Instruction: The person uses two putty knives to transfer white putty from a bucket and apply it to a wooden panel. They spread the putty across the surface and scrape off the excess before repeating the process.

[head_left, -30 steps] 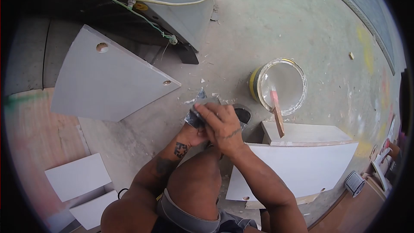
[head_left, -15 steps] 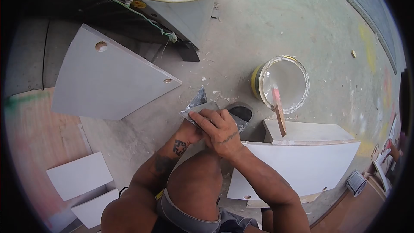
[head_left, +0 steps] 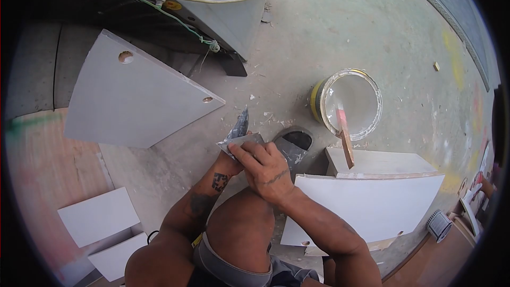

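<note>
Above my raised knee, my right hand (head_left: 265, 172) is closed on a flat grey scraper blade (head_left: 249, 141), its fingers lying along the blade. Just to the left, my left hand (head_left: 229, 163) is partly hidden behind the right one. A second, dark putty-smeared blade (head_left: 240, 124) sticks up from it, and the two blades touch or overlap. A sandal (head_left: 298, 138) shows just beyond my hands.
A round bucket (head_left: 356, 103) with a brush (head_left: 344, 138) across its rim stands at the right. White panels (head_left: 366, 207) lie below it. Left are a large angled panel (head_left: 133, 95) and smaller white boards (head_left: 99, 217). A metal cabinet (head_left: 212, 18) with cables stands at the top.
Both hands have shifted slightly left with the blades. The dark blade has turned more upright, and more of the sandal shows.
</note>
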